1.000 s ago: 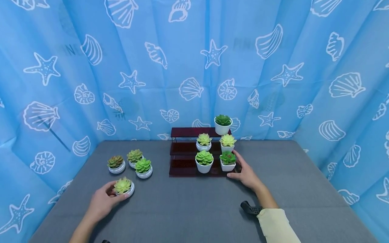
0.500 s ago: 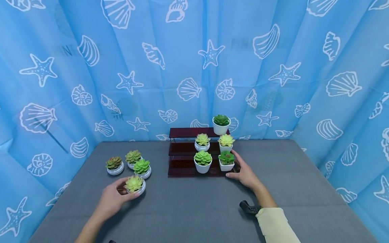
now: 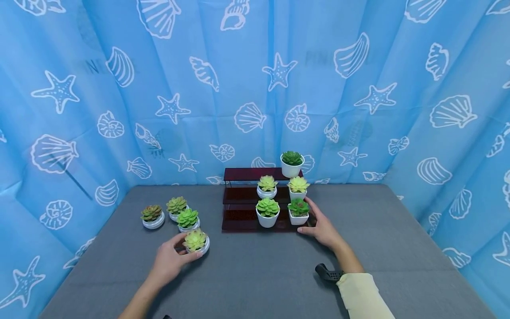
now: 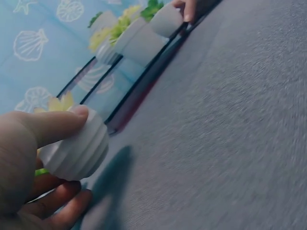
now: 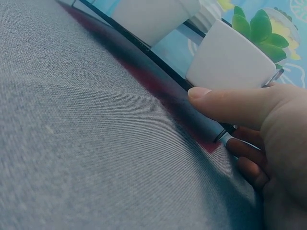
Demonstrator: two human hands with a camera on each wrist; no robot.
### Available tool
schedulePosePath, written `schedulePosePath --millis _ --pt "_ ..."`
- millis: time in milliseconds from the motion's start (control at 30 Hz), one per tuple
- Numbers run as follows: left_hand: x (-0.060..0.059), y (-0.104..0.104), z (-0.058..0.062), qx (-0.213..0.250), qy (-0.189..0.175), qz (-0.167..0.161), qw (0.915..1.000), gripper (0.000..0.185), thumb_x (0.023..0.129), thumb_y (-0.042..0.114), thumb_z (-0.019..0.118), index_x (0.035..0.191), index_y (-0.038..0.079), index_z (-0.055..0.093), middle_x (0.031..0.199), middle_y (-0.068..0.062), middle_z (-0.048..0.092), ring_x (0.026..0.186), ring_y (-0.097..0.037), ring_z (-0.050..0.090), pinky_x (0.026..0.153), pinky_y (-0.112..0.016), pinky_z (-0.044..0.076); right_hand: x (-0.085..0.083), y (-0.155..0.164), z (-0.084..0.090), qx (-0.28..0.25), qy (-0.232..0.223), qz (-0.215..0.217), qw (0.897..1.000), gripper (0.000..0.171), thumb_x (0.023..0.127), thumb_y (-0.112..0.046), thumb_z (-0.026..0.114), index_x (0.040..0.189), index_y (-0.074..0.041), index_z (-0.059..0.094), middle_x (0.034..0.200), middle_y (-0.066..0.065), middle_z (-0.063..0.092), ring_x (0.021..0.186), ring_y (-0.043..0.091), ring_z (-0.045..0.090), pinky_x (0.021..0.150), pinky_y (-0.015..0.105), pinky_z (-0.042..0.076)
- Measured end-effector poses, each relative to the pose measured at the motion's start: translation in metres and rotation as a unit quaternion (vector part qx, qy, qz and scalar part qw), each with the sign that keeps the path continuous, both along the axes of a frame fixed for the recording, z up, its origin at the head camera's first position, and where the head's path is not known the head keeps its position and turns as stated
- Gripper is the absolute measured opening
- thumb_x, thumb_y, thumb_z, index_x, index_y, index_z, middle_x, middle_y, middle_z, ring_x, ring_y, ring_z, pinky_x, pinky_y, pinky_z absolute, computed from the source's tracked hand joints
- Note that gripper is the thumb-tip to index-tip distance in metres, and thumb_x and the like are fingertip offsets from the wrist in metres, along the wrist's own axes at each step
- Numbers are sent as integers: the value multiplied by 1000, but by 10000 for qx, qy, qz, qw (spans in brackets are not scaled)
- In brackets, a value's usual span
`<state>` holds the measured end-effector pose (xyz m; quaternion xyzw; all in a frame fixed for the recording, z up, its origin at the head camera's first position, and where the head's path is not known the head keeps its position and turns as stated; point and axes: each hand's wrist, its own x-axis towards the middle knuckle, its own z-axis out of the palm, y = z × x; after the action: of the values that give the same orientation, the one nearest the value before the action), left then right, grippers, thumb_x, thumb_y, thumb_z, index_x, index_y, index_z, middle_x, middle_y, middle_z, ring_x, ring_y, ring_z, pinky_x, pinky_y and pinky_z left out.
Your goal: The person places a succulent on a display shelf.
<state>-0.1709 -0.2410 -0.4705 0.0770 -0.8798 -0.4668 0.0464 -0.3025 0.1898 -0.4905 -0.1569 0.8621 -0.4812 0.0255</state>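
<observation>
My left hand (image 3: 168, 262) pinches a yellow-green potted succulent (image 3: 196, 240) between thumb and fingers, left of the stand. In the left wrist view its ribbed white pot (image 4: 79, 151) is tilted, and its shadow falls on the cloth beside it. A dark red three-step display stand (image 3: 241, 215) stands at the back middle. My right hand (image 3: 324, 231) holds the stand's lower right end, thumb at the front edge and fingers curled at the side, partly hidden. Right beside the thumb sits a square white pot (image 5: 230, 60) with a dark green succulent (image 3: 299, 207).
On the stand are also a round-potted green succulent (image 3: 268, 212), two yellow-green ones on the middle step, and a dark green one (image 3: 292, 164) on top. Three potted succulents (image 3: 152, 217) stand on the grey cloth at left. A blue shell-patterned curtain (image 3: 247, 88) hangs behind.
My left hand has carried the yellow-green succulent to the right, past the front of the other loose pots toward the stand. The right hand has stayed at the stand's corner.
</observation>
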Motion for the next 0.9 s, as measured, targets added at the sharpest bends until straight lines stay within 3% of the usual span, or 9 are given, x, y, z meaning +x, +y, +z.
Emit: schedulePosePath --millis 333,700,900 --pt "-10 21 -4 187 253 418 9986 81 76 36 84 140 1 48 125 -20 59 113 -30 56 91 -45 49 0 1 0 52 -15 0 10000 99 81 -13 80 156 -17 15 154 24 26 135 46 32 104 63 29" --pt "-23 45 -8 510 780 331 9951 73 78 26 84 137 -3 51 123 -21 60 108 -30 58 89 -46 49 -1 -1 2 11 60 11 10000 98 82 -13 80 156 -16 15 153 25 27 135 46 33 102 63 31" --pt "-31 57 -9 778 873 352 9925 71 78 25 83 135 -4 53 123 -22 60 109 -31 58 91 -47 48 0 -1 1 75 -49 -69 9999 99 82 -12 80 156 -17 15 153 25 29 135 45 34 103 62 31"
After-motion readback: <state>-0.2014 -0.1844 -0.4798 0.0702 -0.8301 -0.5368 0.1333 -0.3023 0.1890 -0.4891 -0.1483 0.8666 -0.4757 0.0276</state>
